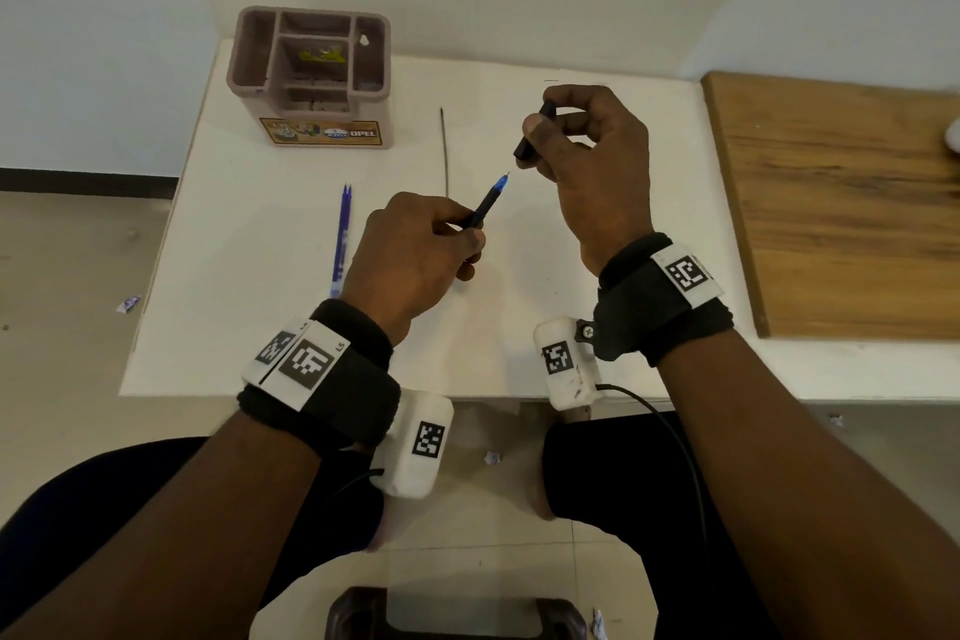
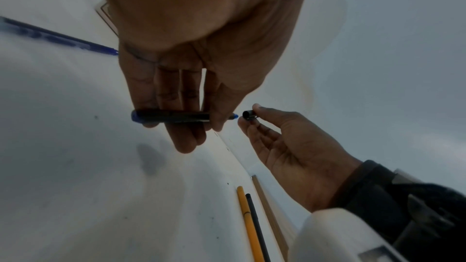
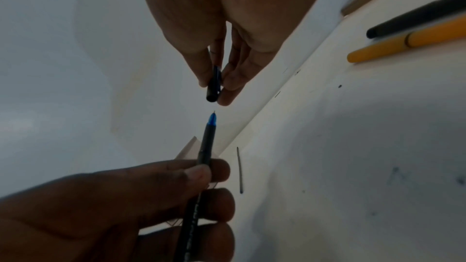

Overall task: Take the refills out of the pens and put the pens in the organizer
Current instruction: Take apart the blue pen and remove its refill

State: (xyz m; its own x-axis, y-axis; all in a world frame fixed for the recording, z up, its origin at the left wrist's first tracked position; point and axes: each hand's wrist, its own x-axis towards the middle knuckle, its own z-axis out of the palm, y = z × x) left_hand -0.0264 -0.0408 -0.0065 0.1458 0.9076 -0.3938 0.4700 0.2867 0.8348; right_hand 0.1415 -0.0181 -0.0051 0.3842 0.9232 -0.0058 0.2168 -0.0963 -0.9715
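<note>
My left hand [image 1: 415, 250] grips a black pen [image 1: 485, 205] with a blue tip, held above the white table [image 1: 291, 327] and pointing up to the right. The same black pen [image 2: 171, 116] lies across my left fingers in the left wrist view. My right hand [image 1: 587, 146] pinches the pen's black cap [image 1: 535, 130] just beyond the tip, a small gap apart; the cap [image 3: 214, 85] faces the pen [image 3: 206, 142]. A thin dark refill [image 1: 445, 151] lies on the table. A blue pen [image 1: 342, 234] lies left of my left hand. The brown organizer [image 1: 311, 73] stands at the back left.
A wooden board [image 1: 841, 203] covers the table's right side. A yellow pen [image 3: 403, 45] and a black pen [image 3: 416, 19] lie side by side near the board. The wall rises right behind the table. My knees and a dark stool [image 1: 452, 613] sit below the table's front edge.
</note>
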